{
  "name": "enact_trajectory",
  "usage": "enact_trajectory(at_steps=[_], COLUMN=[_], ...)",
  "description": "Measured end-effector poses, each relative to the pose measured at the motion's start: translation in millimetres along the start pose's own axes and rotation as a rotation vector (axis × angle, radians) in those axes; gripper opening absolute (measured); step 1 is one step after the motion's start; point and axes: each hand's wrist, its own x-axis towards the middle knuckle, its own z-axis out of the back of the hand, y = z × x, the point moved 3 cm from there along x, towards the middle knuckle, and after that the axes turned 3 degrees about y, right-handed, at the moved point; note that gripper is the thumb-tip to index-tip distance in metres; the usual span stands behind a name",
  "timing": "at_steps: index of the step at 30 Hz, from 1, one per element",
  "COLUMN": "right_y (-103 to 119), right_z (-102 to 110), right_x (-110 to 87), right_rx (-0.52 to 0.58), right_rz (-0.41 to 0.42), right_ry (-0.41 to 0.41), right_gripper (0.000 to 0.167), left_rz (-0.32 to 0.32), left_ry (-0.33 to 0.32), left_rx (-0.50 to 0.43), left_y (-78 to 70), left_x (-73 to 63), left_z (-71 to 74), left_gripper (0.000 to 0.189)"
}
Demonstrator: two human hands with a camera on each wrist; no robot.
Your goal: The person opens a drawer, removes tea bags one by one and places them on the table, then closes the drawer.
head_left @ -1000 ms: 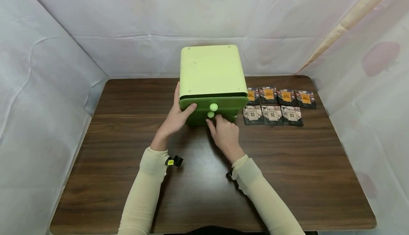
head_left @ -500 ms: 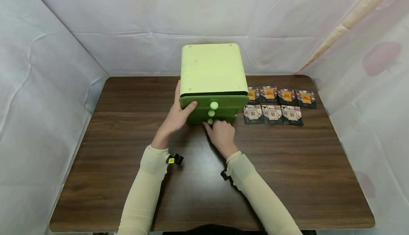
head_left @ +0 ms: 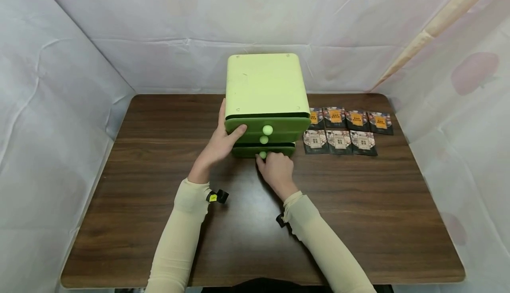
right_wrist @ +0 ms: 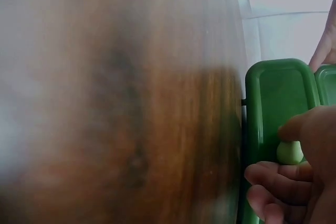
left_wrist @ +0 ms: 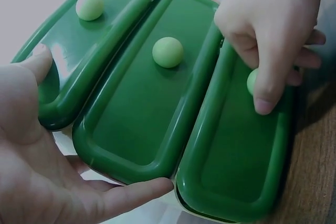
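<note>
A small green cabinet (head_left: 267, 85) with a pale lime top and three drawers stands at the back middle of the table. My left hand (head_left: 217, 144) rests on its left side, thumb on the front of the top drawer (left_wrist: 68, 51) and fingers stretched along the side. Low at the front, my right hand (head_left: 277, 169) pinches the round light-green knob (right_wrist: 289, 153) of the bottom drawer (left_wrist: 231, 156). That drawer is pulled out a little, with a dark gap above its front in the head view. The middle drawer (left_wrist: 147, 108) has its own knob (left_wrist: 168, 52).
Right of the cabinet, several flat dark packets lie in two rows: a back row with orange labels (head_left: 357, 119) and a front row with pale labels (head_left: 340, 142). The brown wooden table (head_left: 139, 222) is walled by white sheeting (head_left: 191, 27) behind and at both sides.
My right hand has moved down from near the middle knob to the bottom knob. The bottom drawer has come slightly forward, showing a gap. My left hand has stayed on the cabinet's side.
</note>
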Motion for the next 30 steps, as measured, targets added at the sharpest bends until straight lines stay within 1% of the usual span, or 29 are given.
enact_trajectory(at_steps=[4, 8, 14, 23, 30], right_y=[0, 0, 0, 5, 8], right_z=[3, 6, 10, 15, 15], right_x=[-10.0, -17.3, -27.6, -54.6, -74.2], right_rx=[0.009, 0.018, 0.015, -0.023, -0.02], right_rz=[0.002, -0.001, -0.004, 0.021, 0.017], right_ry=[0.011, 0.024, 0.069, 0.083, 0.101], right_gripper=[0.064, 0.065, 0.066, 0.065, 0.065], left_rz=[-0.011, -0.036, -0.054, -0.048, -0.015], left_ry=[0.005, 0.013, 0.03, 0.024, 0.026], left_rx=[-0.004, -0.01, -0.04, -0.091, -0.095], left_y=[-1.2, -1.1, 0.4, 0.4, 4.0], left_x=[-0.7, -0.9, -1.2, -0.1, -1.0], left_z=[0.6, 1.0, -0.6, -1.0, -0.6], left_gripper=[0.091, 0.09, 0.091, 0.09, 0.091])
